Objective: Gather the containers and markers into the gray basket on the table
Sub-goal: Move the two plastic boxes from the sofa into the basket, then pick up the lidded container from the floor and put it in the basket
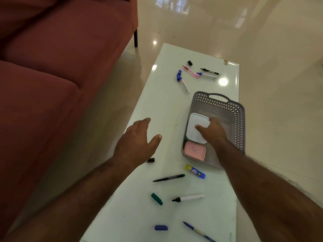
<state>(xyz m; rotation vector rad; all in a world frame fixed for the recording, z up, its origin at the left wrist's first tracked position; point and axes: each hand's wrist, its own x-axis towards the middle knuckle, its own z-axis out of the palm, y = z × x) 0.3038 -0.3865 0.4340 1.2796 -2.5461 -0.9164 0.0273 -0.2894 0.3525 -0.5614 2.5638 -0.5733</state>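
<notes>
from the head camera, a glossy pale glass table [162,105] is stretching away beside a rust-red fabric sofa [52,75]. the gray basket [236,119], plastic with a diamond-lattice wall and a looped handle, is sitting on the table's right side. inside it, the right hand [214,132] is gripping a white square container [195,126] with rounded corners, thumb lying on the smooth lid and fingers curling over its far edge. a pink lidded container [194,151] is lying just in front of it, in the basket's near end. the left hand [138,142] is hovering over the table's left edge, fingers spread loosely and holding nothing. slim markers and loose caps are lying scattered, some beyond the basket, others nearer, among them a black marker [168,178], a white-barrelled marker [187,198] and a blue glue stick [195,171].
</notes>
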